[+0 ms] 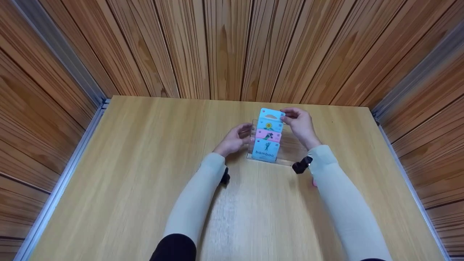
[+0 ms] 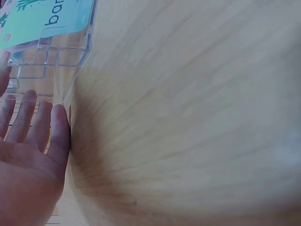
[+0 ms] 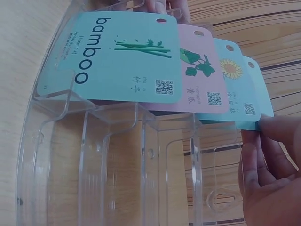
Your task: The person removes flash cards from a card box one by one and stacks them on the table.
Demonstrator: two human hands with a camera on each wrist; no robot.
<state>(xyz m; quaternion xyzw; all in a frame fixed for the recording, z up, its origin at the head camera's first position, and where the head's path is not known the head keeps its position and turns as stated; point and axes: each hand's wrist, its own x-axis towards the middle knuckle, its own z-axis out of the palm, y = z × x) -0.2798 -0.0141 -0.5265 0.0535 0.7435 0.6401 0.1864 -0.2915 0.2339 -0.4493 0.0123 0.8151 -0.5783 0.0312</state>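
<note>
Right hand (image 1: 300,125): thumb and fingers pinched the right edge of the rearmost blue card (image 1: 271,114), at the back of a clear tiered rack (image 1: 285,162). Left hand (image 1: 235,140): loose, fingers extended at the rack's left side; contact could not be confirmed. Ahead of that card, back to front, stood a blue sunflower card (image 1: 268,125), a pink card (image 1: 268,136) and a blue "bamboo" card (image 1: 265,150). Support: wooden table (image 1: 145,163). Beyond rose a plank wall (image 1: 224,47).
</note>
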